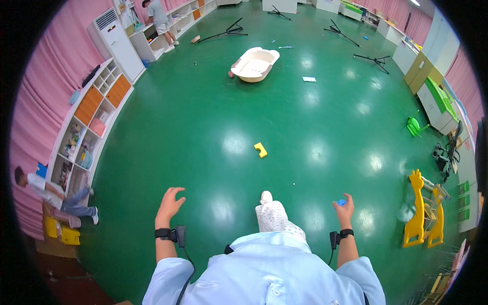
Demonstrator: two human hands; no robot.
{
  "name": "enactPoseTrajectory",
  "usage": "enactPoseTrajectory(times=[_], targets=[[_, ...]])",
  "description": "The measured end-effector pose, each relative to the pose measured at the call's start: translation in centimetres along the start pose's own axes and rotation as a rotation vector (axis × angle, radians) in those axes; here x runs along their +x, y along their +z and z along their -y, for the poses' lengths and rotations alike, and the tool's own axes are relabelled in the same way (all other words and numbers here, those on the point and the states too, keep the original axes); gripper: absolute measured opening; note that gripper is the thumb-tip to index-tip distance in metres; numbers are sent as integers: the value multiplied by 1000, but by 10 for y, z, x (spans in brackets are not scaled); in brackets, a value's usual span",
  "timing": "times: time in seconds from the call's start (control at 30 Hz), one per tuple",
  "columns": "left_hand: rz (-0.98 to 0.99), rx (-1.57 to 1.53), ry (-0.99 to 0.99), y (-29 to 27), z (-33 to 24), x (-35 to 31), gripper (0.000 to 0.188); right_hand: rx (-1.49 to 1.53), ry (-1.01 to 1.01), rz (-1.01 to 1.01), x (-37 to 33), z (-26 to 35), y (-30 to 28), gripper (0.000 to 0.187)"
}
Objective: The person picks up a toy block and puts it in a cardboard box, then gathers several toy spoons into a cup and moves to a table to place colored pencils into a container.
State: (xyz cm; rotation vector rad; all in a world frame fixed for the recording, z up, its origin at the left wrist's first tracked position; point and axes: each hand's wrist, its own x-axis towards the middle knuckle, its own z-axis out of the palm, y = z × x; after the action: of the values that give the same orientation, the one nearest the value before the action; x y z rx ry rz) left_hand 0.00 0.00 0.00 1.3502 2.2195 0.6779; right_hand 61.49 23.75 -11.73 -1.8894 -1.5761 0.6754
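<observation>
My left hand (170,204) hangs over the green floor with its fingers curved and apart, holding nothing. My right hand (346,212) is closed round a small blue object (341,202), mostly covered by the fingers, so its kind does not show. On the floor ahead lies a yellow block with a curved notch (261,150), out of reach of both hands. Farther off stands a cream baby bathtub (254,63), a reddish thing (231,74) beside it. My foot in a white shoe (266,196) points forward between the hands.
White shelves (101,109) line the left wall, with one person (56,193) beside them and another (159,23) farther back. Several black folding stands (376,61) are across the floor. A yellow giraffe-shaped rack (417,208), a stroller (447,152) and a green chair (415,126) stand right.
</observation>
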Motion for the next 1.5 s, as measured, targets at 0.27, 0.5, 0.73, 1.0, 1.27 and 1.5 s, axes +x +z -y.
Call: enactPoseTrajectory(times=[0.27,0.5,0.73,1.0,1.27,1.5], targets=[[-123,59,-134,-100,-28,78,35,-62,-120,-5,104,98,112,59],[-67,65,-407,-128,1,134,34,-155,79,126,182,161,176,75],[63,95,-386,-155,58,239,36,-261,321,183,199,136,266,73],[23,253,-411,-186,108,360,33,-370,254,122,217,148,417,38],[210,447,-473,-91,216,352,33,-544,230,270,109,29,532,44],[182,448,-191,-12,270,493,38,-741,133,181,211,46,604,44]])
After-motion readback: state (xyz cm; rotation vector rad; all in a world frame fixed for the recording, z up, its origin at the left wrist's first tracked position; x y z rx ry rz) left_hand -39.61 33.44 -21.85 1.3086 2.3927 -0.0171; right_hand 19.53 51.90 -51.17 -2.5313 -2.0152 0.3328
